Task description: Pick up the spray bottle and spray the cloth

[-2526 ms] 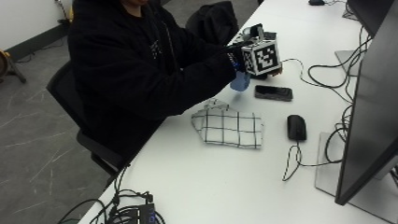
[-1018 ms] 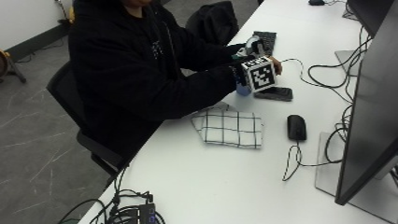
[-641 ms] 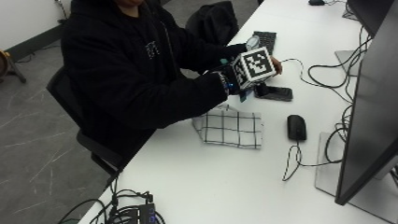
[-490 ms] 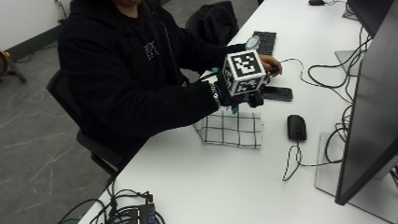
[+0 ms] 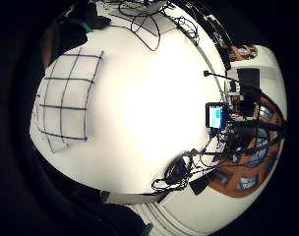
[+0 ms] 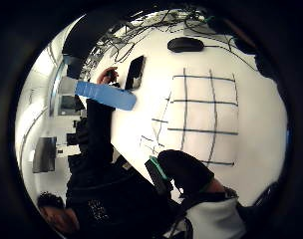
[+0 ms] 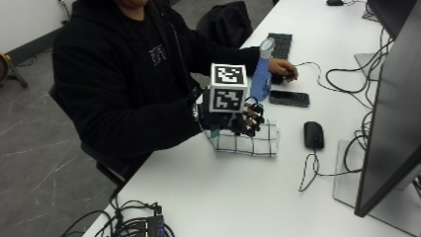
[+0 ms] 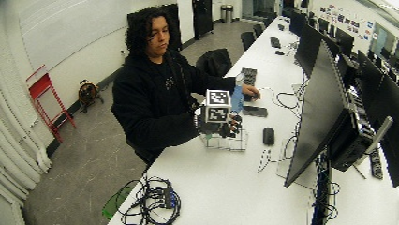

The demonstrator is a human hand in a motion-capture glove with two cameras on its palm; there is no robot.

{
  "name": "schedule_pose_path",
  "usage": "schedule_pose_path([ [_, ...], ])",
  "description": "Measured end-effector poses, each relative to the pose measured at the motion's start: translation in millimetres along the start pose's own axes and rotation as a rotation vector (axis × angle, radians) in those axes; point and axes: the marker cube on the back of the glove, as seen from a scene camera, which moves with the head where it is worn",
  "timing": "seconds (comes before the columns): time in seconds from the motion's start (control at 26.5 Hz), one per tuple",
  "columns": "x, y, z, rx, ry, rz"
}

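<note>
A person in a black top sits at the left side of a long white table (image 7: pixel 217 197). The gloved right hand (image 7: pixel 244 121) hangs just above the near edge of the cloth (image 7: pixel 253 143). Its fingers are a little curled and hold nothing. The cloth is white with dark lines that make squares. It lies flat on the table, folded, right under that hand. In the thumb side palm view the cloth (image 6: pixel 204 117) fills much of the table below the palm.

Behind the hand stands the spray bottle (image 7: pixel 261 74). It is blue with a pale top, and it stands upright on the table, well apart from the gloved hand. In the thumb side palm view the spray bottle (image 6: pixel 104 94) shows beside a black sleeve. The bare left hand (image 7: pixel 283 66) rests on the table just to the right of the bottle, near a black keyboard (image 7: pixel 281 45).

A black phone (image 7: pixel 289 98) lies flat next to the bottle. A black mouse (image 7: pixel 314 134) sits to the right of the cloth, with its cable trailing off. At the far right stands a big dark monitor (image 7: pixel 388 123).
</note>
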Motion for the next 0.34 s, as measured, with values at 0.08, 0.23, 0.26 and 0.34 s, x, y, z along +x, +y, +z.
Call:
schedule_pose_path([
  [0.08,-0.5,9.3,4.1,0.003,0.016,0.005],
  [0.23,-6.4,24.0,8.7,0.008,0.046,0.004],
  [0.26,-8.4,26.6,9.3,0.009,0.052,0.002],
  [0.34,-11.0,29.4,10.0,0.008,0.06,-0.002],
])
